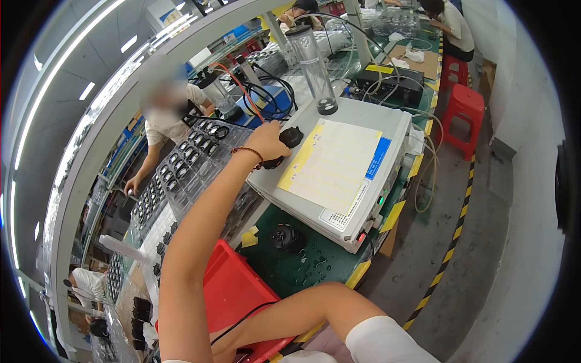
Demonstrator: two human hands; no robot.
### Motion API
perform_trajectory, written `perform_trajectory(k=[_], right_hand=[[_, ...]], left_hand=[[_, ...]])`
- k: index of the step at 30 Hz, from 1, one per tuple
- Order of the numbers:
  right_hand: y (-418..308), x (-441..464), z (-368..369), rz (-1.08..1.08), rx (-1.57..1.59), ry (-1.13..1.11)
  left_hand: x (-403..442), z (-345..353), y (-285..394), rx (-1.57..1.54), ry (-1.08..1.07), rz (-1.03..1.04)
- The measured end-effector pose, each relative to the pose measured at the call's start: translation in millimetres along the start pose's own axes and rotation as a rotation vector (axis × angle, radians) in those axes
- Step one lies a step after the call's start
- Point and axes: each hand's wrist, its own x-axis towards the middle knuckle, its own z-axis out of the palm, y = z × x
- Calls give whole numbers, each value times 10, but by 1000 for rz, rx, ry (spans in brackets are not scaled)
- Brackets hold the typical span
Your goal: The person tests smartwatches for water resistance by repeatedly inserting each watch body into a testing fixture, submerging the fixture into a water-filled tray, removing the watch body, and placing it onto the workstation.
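My left hand (270, 144), with a beaded bracelet on its wrist, is over the far left corner of a white box-shaped machine (363, 115). Its fingers are closed around a black round knobbed part (292, 137), and more black shows below the palm. A yellow-edged paper sheet (333, 163) lies on the machine, just right of that hand. My right arm crosses low in front of me. Of my right hand (225, 343) only a part shows near a red bin (233, 284); its fingers are hidden. Another black round part (286, 237) sits on the wet green mat.
A clear cylinder (311, 66) stands on the machine's back edge. Clear trays with black parts (187, 160) line the left side. Across the bench, a person (166, 121) reaches toward the trays. Red stools (463, 118) stand right, beyond loose tubing (433, 175).
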Motion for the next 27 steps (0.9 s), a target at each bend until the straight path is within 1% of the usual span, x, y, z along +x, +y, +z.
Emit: perform_trajectory(k=[1, 3, 5, 8, 9, 10, 11, 12, 13, 14, 15, 17, 19, 20, 21, 22, 23, 24, 25, 26, 27], right_hand=[[-9, -1, -1, 35, -20, -53], [-19, -13, -23, 42, -4, -56], [-22, -33, -64, 57, 33, -68], [-10, -47, -88, 68, 77, -91], [15, -51, -74, 75, 100, -58], [36, -63, -57, 80, 126, -28], [51, -83, -30, 68, 139, -48], [76, -96, -35, 38, 178, 126], [106, -83, -40, 7, 224, 305], [152, -104, -41, 21, 261, 344], [184, -148, -75, 36, 301, 380], [130, -222, -468, 244, 261, 105], [253, -213, -195, 381, 182, 169], [318, -222, -185, 320, -10, 8], [347, -248, -109, 464, 88, 245], [314, -273, -235, 492, -4, 409], [412, -278, -109, 574, -26, 490], [464, -302, -159, 584, -12, 586], [519, -312, -173, 608, -32, 656], [550, -303, -239, 640, 50, 745], [476, -273, -415, 840, 185, 714]], left_hand=[[-17, 12, -8, 12, -15, -12], [-78, 41, -53, -2, 9, 5], [-123, 79, -96, 19, 129, 3], [-179, 86, -127, -53, 94, -4], [-192, 96, -130, -59, 96, -11], [-202, 109, -128, -51, 122, 22], [-233, 120, -138, -46, 157, 44], [-300, 107, -105, -39, 224, 57], [-385, 124, -82, -110, 451, 131], [-431, 97, -77, -180, 566, 164], [-525, 0, -65, -215, 625, 202], [-869, -251, -61, -213, 661, 245], [-1315, -469, -220, -153, 673, 381], [-1589, -593, -325, -53, 674, 399], [-1872, -709, -499, -10, 693, 331], [-2179, -847, -675, 102, 568, 264], [-2519, -996, -826, 205, 437, 191], [-2855, -1077, -1055, 235, 413, 183], [-3251, -1145, -1232, 263, 420, 116], [-3673, -1211, -1381, 203, 358, 18], [-4083, -1255, -1501, 135, 301, -69]])
